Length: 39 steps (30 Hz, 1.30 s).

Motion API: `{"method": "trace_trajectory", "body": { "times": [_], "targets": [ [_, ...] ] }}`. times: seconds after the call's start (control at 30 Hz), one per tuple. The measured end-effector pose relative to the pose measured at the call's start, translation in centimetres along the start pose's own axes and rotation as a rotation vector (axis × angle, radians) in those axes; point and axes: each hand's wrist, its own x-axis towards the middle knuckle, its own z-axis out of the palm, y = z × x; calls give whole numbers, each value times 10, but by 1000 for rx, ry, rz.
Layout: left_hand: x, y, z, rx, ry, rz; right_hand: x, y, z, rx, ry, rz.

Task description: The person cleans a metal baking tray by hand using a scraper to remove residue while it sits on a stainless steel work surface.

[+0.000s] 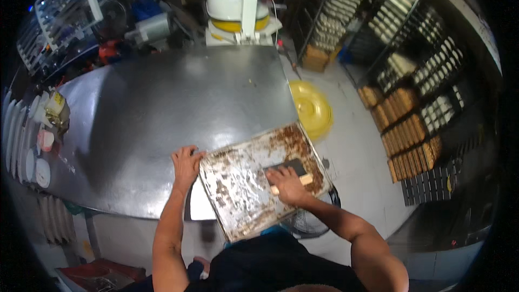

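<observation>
A metal baking tray with brown, burnt-looking residue lies tilted at the near right corner of a steel worktable, partly past its edge. My right hand grips a scraper with a dark flat blade and a light wooden handle, pressed on the tray's right half. My left hand rests at the tray's upper left corner, its fingers on the table and against the rim.
A white and yellow dough mixer stands beyond the table. On the floor at right are a round yellow lid or basin and a fan. Racks of dough and bread line the right. Wrapped items sit at the table's left end.
</observation>
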Motion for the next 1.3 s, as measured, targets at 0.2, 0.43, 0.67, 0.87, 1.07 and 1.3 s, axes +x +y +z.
{"method": "trace_trajectory", "body": {
  "times": [0.2,0.43,0.67,0.87,1.07,1.3],
  "targets": [
    [35,41,-7,24,-62,40,-17,21,22,90,131,-62],
    [112,162,86,-255,-182,73,-9,22,-9,124,88,-79],
    [125,177,89,-45,-470,87,-3,38,8,-69,96,-79],
    [146,162,103,-44,-495,146,-6,43,27,4,312,-227],
    [148,157,111,52,-547,174,38,45,14,-25,123,-73],
    [154,170,106,109,-627,195,42,49,3,-65,108,-58]
  ]
}}
